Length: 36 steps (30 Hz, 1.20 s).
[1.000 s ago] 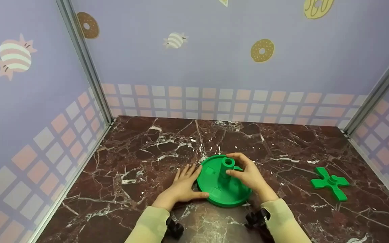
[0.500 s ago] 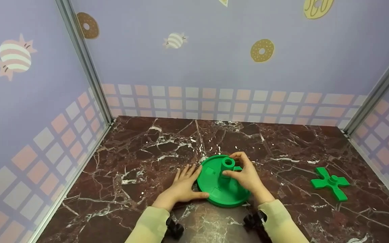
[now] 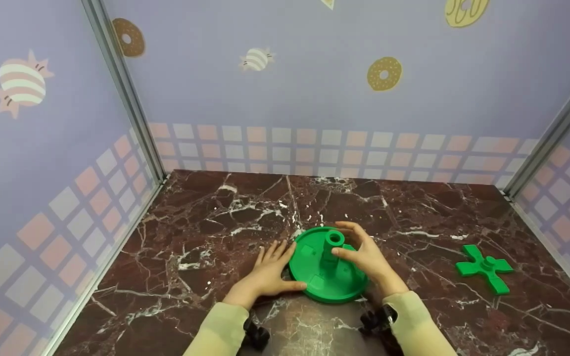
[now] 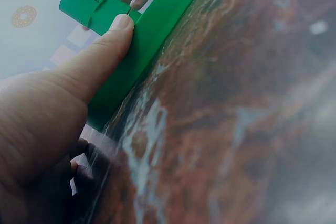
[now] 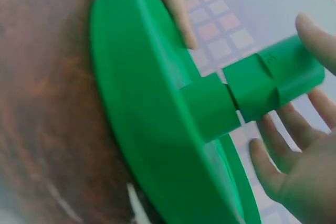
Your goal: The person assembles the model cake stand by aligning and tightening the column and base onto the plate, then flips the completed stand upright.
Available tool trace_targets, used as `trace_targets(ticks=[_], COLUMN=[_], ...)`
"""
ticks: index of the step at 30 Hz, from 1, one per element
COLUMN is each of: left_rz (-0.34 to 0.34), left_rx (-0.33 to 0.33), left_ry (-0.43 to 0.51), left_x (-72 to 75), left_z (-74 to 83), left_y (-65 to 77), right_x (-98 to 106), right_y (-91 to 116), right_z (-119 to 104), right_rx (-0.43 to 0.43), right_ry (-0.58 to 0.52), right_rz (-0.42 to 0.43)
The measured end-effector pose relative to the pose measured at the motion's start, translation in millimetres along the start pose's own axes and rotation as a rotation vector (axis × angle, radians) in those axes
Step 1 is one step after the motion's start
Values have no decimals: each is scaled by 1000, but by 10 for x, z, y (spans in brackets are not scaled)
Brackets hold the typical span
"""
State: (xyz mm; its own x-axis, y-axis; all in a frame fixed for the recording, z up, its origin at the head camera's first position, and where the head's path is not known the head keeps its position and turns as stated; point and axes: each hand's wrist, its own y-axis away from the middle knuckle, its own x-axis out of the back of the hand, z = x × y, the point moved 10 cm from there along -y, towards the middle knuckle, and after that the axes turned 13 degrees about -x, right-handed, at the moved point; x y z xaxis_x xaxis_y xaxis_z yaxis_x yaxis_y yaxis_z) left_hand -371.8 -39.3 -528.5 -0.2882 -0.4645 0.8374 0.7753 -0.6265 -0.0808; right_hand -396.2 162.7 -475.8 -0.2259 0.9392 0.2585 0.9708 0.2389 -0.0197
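Observation:
A green round tray (image 3: 317, 291) lies on the table, with a green tube (image 3: 334, 242) standing upright at its middle. The right wrist view shows a stepped seam between the tube's upper part (image 5: 294, 72) and the socket (image 5: 210, 106) below it. My left hand (image 3: 265, 277) rests at the tray's left side. Its thumb (image 4: 113, 38) presses on the rim and its other fingers are spread out straight. Around the tube is my right hand (image 3: 366, 254), thumb at the near side, with its loosely bent fingers (image 5: 270, 156) spread behind and apart from it.
A green cross-shaped piece (image 3: 487, 267) with a small central peg lies on the marbled table (image 3: 206, 237) to the right. Patterned panels (image 3: 285, 99) enclose the table at the back and both sides, with metal posts (image 3: 131, 94) at the corners.
My right hand closed in on the tube half a second ago, then its fingers loosened and spread again, with the wrist shifting slightly right. My left hand and the tray stayed in place.

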Motion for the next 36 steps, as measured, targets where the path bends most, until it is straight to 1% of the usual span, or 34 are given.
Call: trace_targets(ticks=[3, 5, 7, 9, 13, 22, 31, 36], left_rz=[-3, -4, -4, -4, -3, -1, 6, 9], left_rx=[1, 2, 3, 2, 0, -4, -6, -9], left_ry=[-5, -2, -3, -2, 3, 6, 7, 8], left_x=[-2, -6, -5, -5, -4, -6, 5, 11], left_z=[-4, -8, -9, -8, 0, -6, 5, 8], left_y=[-3, -4, -5, -4, 1, -3, -2, -3], right_x=[-53, -83, -102, -110, -103, -47, -16, -13], right_y=[14, 19, 22, 23, 22, 8, -4, -9], right_z=[-18, -29, -32, -32, -24, 0, 19, 27], right_rx=[23, 40, 41, 38, 21, 16, 10, 6], right_ry=[-38, -57, -67, -65, -44, 23, 60, 51], right_rz=[-111, -166, -195, -202, -181, -85, 7, 45])
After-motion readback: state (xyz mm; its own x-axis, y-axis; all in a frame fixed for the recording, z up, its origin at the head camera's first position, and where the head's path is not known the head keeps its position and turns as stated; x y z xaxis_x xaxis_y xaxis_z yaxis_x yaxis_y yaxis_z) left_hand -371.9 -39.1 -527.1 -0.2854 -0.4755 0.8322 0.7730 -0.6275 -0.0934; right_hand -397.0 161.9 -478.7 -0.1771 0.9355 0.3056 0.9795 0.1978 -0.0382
